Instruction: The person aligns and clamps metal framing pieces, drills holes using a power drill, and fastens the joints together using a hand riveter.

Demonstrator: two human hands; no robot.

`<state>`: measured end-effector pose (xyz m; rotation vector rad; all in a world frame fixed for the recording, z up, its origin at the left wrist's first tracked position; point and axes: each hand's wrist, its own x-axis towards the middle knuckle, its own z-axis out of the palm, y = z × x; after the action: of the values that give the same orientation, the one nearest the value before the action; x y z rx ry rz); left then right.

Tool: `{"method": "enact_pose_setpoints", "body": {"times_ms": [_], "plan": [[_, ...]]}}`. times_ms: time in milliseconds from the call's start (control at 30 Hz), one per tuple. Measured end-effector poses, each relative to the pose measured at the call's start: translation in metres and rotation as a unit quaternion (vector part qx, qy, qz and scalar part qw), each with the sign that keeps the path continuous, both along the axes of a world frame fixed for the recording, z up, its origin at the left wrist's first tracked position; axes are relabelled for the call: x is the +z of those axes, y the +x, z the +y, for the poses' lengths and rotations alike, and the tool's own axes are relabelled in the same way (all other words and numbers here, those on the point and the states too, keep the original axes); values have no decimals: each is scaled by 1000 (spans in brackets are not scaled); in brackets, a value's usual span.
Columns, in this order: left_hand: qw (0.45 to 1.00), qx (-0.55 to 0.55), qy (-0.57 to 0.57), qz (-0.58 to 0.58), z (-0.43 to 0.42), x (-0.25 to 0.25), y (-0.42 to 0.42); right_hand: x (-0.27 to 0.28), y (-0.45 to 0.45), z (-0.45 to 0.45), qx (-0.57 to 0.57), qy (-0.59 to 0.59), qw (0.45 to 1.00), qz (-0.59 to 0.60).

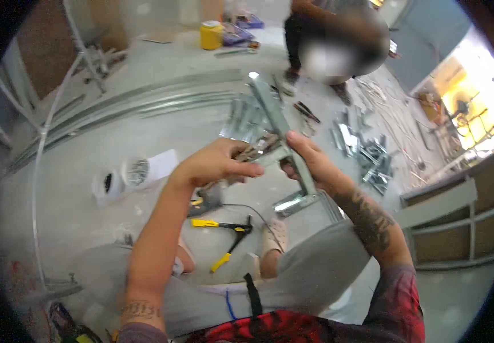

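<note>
In the middle of the view, a long metal channel (270,106) runs from the top down between my hands. My right hand (311,157) is closed around this channel, thumb on its upper face. My left hand (218,163) pinches a short metal piece (275,155) that meets the channel at an angle. Some small brownish-grey pieces show by my left fingers, too blurred to name. Another bright metal piece (295,204) joins the channel's lower end. Below my hands, a yellow and black hand tool (232,231) lies on the floor between my feet.
Cut metal pieces (373,157) are heaped at the right, near pliers (307,112). Long metal profiles (161,103) stretch across the left. White containers (137,171) hold small parts. A yellow bucket (211,35) stands at the back. Another person (338,34) crouches ahead.
</note>
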<state>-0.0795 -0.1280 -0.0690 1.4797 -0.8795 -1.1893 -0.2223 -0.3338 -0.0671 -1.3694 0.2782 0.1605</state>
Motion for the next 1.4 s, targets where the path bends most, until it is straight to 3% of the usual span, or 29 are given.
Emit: {"method": "enact_pose_setpoints", "body": {"times_ms": [33, 100, 167, 200, 300, 367, 400, 467, 533, 567, 633, 667, 733, 800, 1067, 1133, 1333, 1367, 1400], "plan": [[1000, -4, -22, 8, 1, -3, 4, -1, 1, 0, -21, -19, 1000, -11], [992, 6, 51, -119, 7, 9, 27, 0, 6, -5, -39, -40, 998, -42], [981, 31, 172, -86, 18, 12, 62, -1, 10, -14, -95, 0, 993, -65], [963, 37, 239, -118, 27, -13, 87, -13, 10, -35, -73, -10, 995, -74], [860, 76, 455, -217, 83, -29, 97, -38, 17, -65, -192, 139, 965, -114], [799, -25, 560, -220, 127, -91, 123, -20, 5, -62, -199, 161, 954, -153], [773, -51, 569, -275, 144, -89, 110, -20, 4, -66, -202, 164, 950, -171], [819, -56, 547, -163, 178, -106, 102, -13, 3, -58, -196, 242, 939, -147], [844, 20, 532, 62, 197, -102, 100, -9, -1, -58, -182, 241, 941, -155], [843, 27, 535, 53, 196, -85, 91, -6, -4, -59, -178, 227, 945, -153], [898, 123, 419, 51, 186, -54, 74, 0, -8, -59, -160, 230, 944, -172], [897, 126, 422, 37, 187, -53, 81, 3, -7, -58, -141, 228, 947, -180], [951, 97, 294, -3, 186, -60, 91, 15, -8, -46, -157, 233, 942, -186], [952, 117, 282, 1, 181, -55, 94, 27, -12, -36, -199, 230, 932, -199], [960, 185, 184, -98, 158, -27, 87, 7, -9, -45, -176, 308, 915, -192], [960, 195, 152, -130, 153, -20, 83, 3, -12, -50, -91, 300, 935, -167], [959, 202, 8, -197, 140, 5, 85, -1, -10, -44, -19, 229, 955, -186], [945, 200, -5, -260, 137, 9, 85, -4, -3, -47, 47, 303, 939, -155], [930, 193, -19, -313, 134, 7, 83, -7, 0, -46, 55, 277, 945, -166]]}}
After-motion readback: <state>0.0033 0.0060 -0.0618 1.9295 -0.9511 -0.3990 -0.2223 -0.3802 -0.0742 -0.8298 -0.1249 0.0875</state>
